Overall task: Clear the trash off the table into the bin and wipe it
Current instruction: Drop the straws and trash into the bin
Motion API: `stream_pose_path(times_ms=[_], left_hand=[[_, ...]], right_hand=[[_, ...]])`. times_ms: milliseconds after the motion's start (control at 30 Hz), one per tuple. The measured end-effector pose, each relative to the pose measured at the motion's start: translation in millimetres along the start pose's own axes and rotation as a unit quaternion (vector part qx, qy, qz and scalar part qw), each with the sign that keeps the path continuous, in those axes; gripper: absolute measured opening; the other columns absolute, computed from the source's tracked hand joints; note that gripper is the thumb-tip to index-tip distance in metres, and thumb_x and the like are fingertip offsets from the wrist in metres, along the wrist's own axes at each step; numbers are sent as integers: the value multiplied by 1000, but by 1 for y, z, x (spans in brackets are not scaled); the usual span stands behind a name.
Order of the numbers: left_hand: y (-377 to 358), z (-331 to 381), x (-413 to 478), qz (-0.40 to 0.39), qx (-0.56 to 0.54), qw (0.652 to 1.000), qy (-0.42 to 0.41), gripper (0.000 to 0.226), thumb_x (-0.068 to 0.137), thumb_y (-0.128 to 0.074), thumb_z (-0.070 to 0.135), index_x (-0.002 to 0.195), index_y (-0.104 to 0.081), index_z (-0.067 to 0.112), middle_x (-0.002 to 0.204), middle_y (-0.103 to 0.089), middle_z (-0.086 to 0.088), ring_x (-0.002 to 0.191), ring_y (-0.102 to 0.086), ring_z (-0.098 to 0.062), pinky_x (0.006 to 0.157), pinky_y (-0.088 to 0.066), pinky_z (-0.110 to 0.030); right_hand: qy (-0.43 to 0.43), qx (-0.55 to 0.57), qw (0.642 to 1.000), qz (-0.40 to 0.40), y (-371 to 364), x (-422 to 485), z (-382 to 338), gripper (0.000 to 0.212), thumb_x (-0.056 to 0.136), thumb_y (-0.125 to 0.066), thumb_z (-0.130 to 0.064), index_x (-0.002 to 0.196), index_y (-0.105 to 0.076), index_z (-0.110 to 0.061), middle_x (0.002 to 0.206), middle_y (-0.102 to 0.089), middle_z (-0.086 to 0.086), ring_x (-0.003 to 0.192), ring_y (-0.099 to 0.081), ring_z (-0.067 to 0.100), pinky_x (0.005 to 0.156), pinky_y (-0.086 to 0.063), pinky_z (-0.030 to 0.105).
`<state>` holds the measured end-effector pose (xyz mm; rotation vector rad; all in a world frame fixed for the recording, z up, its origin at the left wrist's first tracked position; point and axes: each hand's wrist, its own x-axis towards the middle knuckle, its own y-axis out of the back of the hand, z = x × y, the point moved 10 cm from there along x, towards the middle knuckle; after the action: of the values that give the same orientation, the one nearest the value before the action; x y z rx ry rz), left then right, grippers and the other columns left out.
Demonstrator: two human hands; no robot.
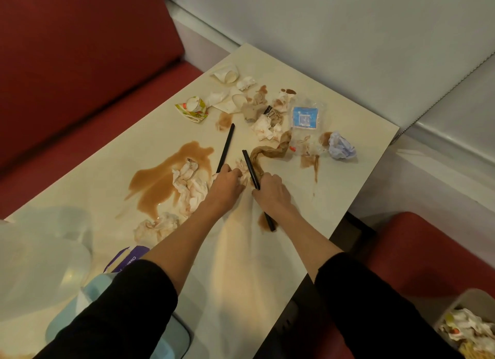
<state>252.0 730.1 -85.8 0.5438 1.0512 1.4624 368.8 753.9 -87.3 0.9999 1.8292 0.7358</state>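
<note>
1. Head view, first risk: the brown spill [166, 181] lies wide on the table [348, 192] just left of both hands, and dragging dry paper through it would likely smear it toward the near edge
2. Second risk: wet straws could drip or slip on the way over, since the bin [471, 297] sits low at the right, off the table and well apart from the hands
3. Left hand [227, 184]: fingers curled, gripping a crumpled napkin [242, 171]; the near end of one black straw [227, 144] meets its knuckles, but I cannot tell whether that straw is truly held
4. Right hand [272, 191]: fingers curled round a second black straw [250, 168], which runs on beneath the wrist and touches a soaked brown strip [270, 152]
5. Most of the trash, such as a crushed cup [226, 74] and a plastic wrapper [305, 116], lies at the far end of the table, untouched
</note>
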Motion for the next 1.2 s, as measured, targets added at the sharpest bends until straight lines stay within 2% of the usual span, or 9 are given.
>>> stream_pose_path(times_ms=[167,267,367,500,633,733,833,1067,1200], left_hand=[[26,-3,-2,44,-55,997,21,29,92,-61,19,113,-58,-1,108,-46,-13,88,-46,-23,70,-28,-19],[53,-10,1,74,-83,993,46,23,90,-60,18,103,-59,-1,100,-50,-14,92,-49,-28,69,-26,-24],[73,-25,5,87,-102,988,80,19,91,-56,18,98,-54,1,92,-53,-13,87,-52,-29,64,-30,-31],[81,-48,15,83,-115,982,125,17,92,-53,11,105,-43,7,100,-46,-9,88,-44,-22,57,-28,-27],[65,-63,27,52,-83,985,143,32,92,-59,15,117,-51,-2,121,-54,-15,108,-52,-29,78,-36,-30],[51,-60,29,21,-76,986,150,48,91,-63,20,131,-46,0,130,-52,-17,116,-52,-31,85,-42,-33],[45,-52,30,14,-33,989,144,50,91,-63,16,133,-44,-3,126,-53,-21,113,-55,-34,81,-44,-35],[43,-42,32,-3,2,991,130,21,93,-58,14,104,-54,-4,103,-51,-19,84,-47,-25,63,-32,-31],[61,-32,29,33,-43,989,139,25,93,-56,18,76,-42,7,71,-38,-4,79,-42,-23,50,-25,-29]], right_hand=[[-11,48,999,20,24,10,-3,27,90,-58,-36,97,-60,-11,98,-60,9,89,-61,31,63,-40,30],[1,116,993,36,42,17,-5,27,84,-61,-33,64,-47,-19,68,-51,-1,68,-53,23,54,-33,28],[28,196,980,31,53,23,-15,26,84,-59,-19,62,-46,-18,54,-49,-8,54,-52,8,57,-39,28],[41,236,971,25,52,32,-29,14,78,-61,-17,85,-59,-4,79,-64,8,79,-63,26,69,-51,38],[54,224,973,18,44,37,-39,14,81,-62,-12,90,-57,-3,80,-55,5,74,-51,19,57,-39,26],[65,193,979,-8,28,41,-48,30,81,-66,-13,109,-59,-5,98,-59,10,80,-58,21,58,-44,24],[47,187,980,-41,3,44,-49,43,80,-68,-12,121,-55,-8,111,-57,13,86,-62,27,66,-56,37],[24,203,979,-16,1,44,-42,24,81,-64,-13,103,-56,-6,100,-61,12,84,-64,31,72,-57,47],[-6,269,963,-17,19,39,-25,21,84,-62,-8,104,-54,-7,91,-59,13,70,-62,26,56,-57,37]])
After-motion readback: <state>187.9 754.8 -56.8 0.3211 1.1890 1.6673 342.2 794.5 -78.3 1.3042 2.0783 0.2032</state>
